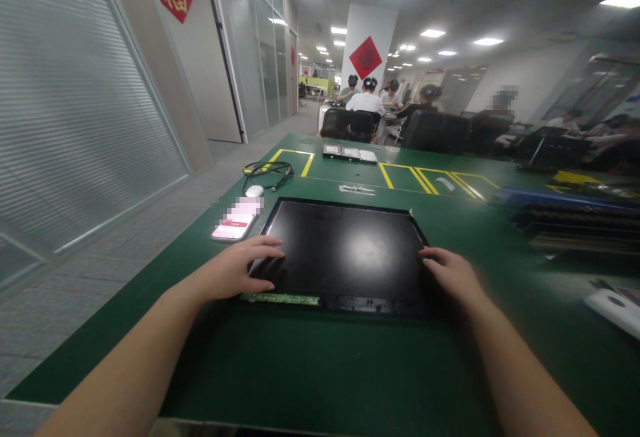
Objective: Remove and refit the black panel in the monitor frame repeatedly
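A black panel (345, 250) lies flat on the green tabletop (320, 370), directly at 12 o'clock from the person and close to the near edge. A narrow green circuit strip (280, 299) runs along its near side. The left hand (240, 270) rests on the panel's 7 o'clock corner, its grip open, fingers spread flat on the dark surface. The right hand (450, 273) sits at the panel's 4 o'clock edge, its grip open too, with fingertips lying on the rim rather than closed around it. Just off the panel at 10 o'clock lies a phone (233, 227); farther along that line are a white mouse (254, 191) and a coiled black cable (267, 171). At 12 o'clock, beyond yellow tape lines (385, 175), sits a flat tray (350, 153). At 2 o'clock stand dark stacks (575, 220) - blurred.
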`<state>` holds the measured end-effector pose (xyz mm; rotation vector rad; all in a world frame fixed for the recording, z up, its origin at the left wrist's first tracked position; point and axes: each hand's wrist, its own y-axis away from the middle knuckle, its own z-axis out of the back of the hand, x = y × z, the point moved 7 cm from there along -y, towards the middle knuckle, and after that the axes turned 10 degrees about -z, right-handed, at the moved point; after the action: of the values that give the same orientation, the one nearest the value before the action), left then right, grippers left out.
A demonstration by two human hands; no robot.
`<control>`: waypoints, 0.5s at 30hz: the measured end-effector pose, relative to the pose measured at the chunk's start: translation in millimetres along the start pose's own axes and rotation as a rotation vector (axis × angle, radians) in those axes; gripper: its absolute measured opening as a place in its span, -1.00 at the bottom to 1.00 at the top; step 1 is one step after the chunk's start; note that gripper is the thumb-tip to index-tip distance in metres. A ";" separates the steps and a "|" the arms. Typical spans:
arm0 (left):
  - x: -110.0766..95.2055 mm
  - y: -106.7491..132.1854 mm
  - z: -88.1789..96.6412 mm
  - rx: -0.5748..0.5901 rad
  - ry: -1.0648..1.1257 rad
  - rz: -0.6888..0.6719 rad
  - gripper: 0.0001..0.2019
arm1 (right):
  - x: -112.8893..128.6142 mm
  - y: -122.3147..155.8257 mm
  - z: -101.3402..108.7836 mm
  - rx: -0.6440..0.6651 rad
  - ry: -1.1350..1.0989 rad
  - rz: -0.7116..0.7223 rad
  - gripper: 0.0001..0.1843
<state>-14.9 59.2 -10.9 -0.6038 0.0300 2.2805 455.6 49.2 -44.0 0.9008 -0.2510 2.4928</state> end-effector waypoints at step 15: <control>31.2 5.6 7.2 -0.097 -0.149 0.376 -0.48 | -16.0 -9.6 6.6 -0.057 -0.057 -0.061 -0.66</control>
<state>-40.3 77.7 -18.9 -0.5092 -0.0433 2.6992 474.7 49.4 -49.1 0.9429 -0.3076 2.3940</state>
